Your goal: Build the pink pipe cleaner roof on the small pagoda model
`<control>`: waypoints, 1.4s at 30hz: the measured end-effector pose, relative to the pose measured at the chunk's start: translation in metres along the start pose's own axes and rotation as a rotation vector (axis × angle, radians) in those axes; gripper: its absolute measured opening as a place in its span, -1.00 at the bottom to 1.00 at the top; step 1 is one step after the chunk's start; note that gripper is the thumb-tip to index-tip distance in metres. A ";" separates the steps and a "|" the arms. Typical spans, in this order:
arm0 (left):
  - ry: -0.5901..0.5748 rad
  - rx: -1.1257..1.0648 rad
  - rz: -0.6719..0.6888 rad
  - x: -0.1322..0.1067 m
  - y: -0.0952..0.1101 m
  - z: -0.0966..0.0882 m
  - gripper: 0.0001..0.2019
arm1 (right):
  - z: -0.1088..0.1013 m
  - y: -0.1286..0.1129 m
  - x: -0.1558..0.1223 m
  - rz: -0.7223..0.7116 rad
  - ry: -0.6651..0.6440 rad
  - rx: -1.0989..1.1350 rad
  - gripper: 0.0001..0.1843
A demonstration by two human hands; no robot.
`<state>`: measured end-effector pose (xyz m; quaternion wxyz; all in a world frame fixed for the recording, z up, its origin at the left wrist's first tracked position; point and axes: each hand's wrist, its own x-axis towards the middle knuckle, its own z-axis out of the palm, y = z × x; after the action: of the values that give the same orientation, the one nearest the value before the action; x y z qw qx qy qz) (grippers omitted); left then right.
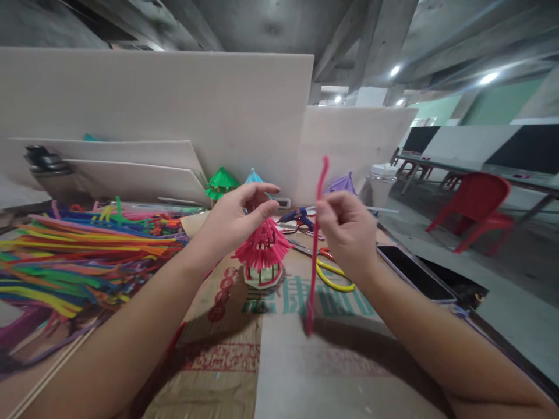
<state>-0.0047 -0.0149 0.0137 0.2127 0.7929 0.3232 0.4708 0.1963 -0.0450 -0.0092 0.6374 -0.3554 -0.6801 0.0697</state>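
Observation:
My right hand (pixel 349 230) pinches a red pipe cleaner (pixel 313 273), which hangs roughly upright with its top end slightly bent. Fingers apart, my left hand (pixel 244 215) is raised with nothing in its grasp. Just beyond and partly behind it stands a small red pavilion model (pixel 264 250) with a tiered pipe-cleaner roof on a pale base. Its top is partly hidden by the left hand. Scissors with yellow and orange handles (pixel 334 276) lie beside the right hand, and a blue glue gun (pixel 299 218) rests behind them.
Many coloured pipe cleaners (pixel 87 250) cover the left side. Behind stand green (pixel 222 183), light blue (pixel 253 176) and purple (pixel 343 183) models. A phone (pixel 414 273) lies at right, a lidded container (pixel 382 183) stands behind it, and white boards (pixel 244 110) rise at the back.

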 end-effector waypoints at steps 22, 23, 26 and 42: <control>-0.643 -0.273 -0.178 -0.026 0.016 0.056 -0.70 | -0.034 0.004 0.028 -0.273 0.554 0.282 -0.78; -0.611 -0.299 -0.184 -0.026 0.015 0.056 -0.69 | -0.035 0.004 0.028 -0.237 0.493 0.308 -0.78; -0.505 -0.327 -0.202 -0.021 0.011 0.050 -0.68 | -0.034 0.004 0.025 -0.047 0.074 0.321 -0.65; -0.261 -0.307 -0.108 -0.019 0.006 0.050 -0.45 | -0.021 -0.003 0.004 0.119 -0.504 0.186 -0.49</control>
<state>0.0346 -0.0343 -0.0170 0.3959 0.7871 0.2596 0.3955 0.2145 -0.0519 -0.0009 0.4730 -0.3060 -0.7858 0.2552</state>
